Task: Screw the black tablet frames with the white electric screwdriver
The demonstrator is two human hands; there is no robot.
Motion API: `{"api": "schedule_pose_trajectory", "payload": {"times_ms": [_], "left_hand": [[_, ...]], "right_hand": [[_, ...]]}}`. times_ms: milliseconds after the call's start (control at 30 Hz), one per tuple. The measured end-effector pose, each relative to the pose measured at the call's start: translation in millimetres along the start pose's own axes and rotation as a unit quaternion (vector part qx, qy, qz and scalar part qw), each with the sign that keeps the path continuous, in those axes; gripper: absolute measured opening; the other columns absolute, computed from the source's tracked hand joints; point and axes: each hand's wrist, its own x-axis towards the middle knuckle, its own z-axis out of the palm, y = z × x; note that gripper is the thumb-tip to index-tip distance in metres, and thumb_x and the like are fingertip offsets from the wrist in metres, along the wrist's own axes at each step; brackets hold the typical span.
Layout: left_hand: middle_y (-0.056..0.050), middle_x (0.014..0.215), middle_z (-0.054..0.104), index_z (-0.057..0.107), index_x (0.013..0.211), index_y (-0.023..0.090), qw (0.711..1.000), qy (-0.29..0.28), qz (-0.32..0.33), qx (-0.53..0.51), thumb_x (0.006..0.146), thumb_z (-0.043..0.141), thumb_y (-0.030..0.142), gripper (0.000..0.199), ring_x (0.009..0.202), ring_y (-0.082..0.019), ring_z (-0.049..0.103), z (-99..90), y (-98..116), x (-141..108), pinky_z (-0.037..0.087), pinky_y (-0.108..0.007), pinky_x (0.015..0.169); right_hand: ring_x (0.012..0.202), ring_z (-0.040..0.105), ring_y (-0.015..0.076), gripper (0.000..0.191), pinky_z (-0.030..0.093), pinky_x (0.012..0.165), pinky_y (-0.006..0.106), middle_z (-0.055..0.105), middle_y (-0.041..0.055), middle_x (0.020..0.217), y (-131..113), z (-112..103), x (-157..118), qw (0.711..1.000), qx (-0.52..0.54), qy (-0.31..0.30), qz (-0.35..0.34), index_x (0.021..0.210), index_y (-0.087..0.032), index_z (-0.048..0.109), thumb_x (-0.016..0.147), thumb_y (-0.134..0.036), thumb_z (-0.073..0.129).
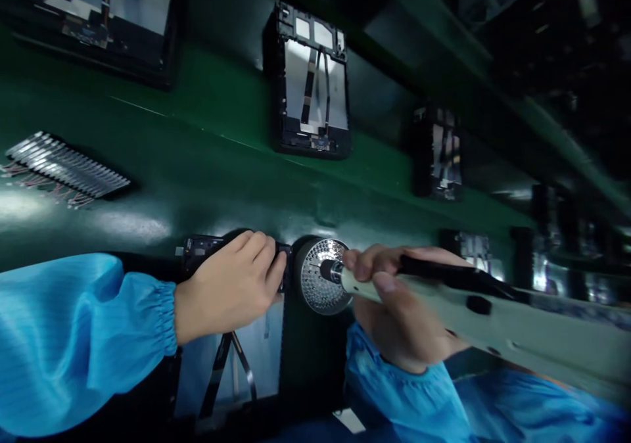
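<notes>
My left hand (236, 279) curls its fingers over the top end of a phone housing (263, 357), which lies at the lower middle. The housing shows a pale inner panel and dark ribbon cables; part of its upper end is hidden under the hand. My right hand (409, 315) is wrapped round a pale green electric screwdriver (507, 328) with a black lever, slightly blurred. Its dark tip points left over a round metal dish (314, 290) with a perforated top, just right of the housing. Whether the tip touches the dish or carries a screw, I cannot tell.
Several open phone housings, one of them (339, 98) at the upper middle, line the far side of the green bench (217, 180). A row of thin silver parts with wires (69, 167) lies left. A small white card (349, 420) is near the bottom.
</notes>
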Motion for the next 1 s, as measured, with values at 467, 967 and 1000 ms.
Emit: {"api": "schedule_pose_trajectory", "payload": {"times_ms": [467,967,1000], "left_hand": [[-0.026,0.109,0.07,0.065,0.12,-0.003,1.0,-0.001,0.0,-0.003,0.1,0.054,0.037,0.046,0.102,-0.035,0.066,-1.9,-0.5,0.9,0.052,-0.045,0.088],[-0.02,0.101,0.071,0.075,0.095,0.006,0.999,0.027,-0.005,-0.023,0.096,0.061,0.039,0.036,0.091,-0.031,0.065,-1.4,-0.5,2.6,0.052,-0.04,0.076],[-0.02,0.1,0.071,0.075,0.095,0.006,0.999,0.027,-0.005,-0.026,0.096,0.061,0.038,0.035,0.091,-0.031,0.065,-1.4,-0.2,2.8,0.052,-0.04,0.075]], "right_hand": [[0.059,0.058,0.012,0.032,0.054,0.059,0.031,0.061,-0.0037,0.068,8.2,4.5,-0.4,1.0,-0.003,-0.021,-0.011,0.096,-0.022,0.071,0.072,-0.001,0.066],[0.061,0.059,0.0139,0.038,0.054,0.059,0.035,0.059,-0.0033,0.071,-23.6,27.9,-1.9,0.991,-0.036,-0.127,-0.005,0.107,-0.025,0.069,0.077,-0.003,0.067],[0.062,0.06,0.0141,0.039,0.054,0.059,0.035,0.06,-0.0032,0.071,-21.8,27.5,-1.4,0.989,-0.036,-0.146,-0.008,0.108,-0.026,0.069,0.077,-0.002,0.067]]}}
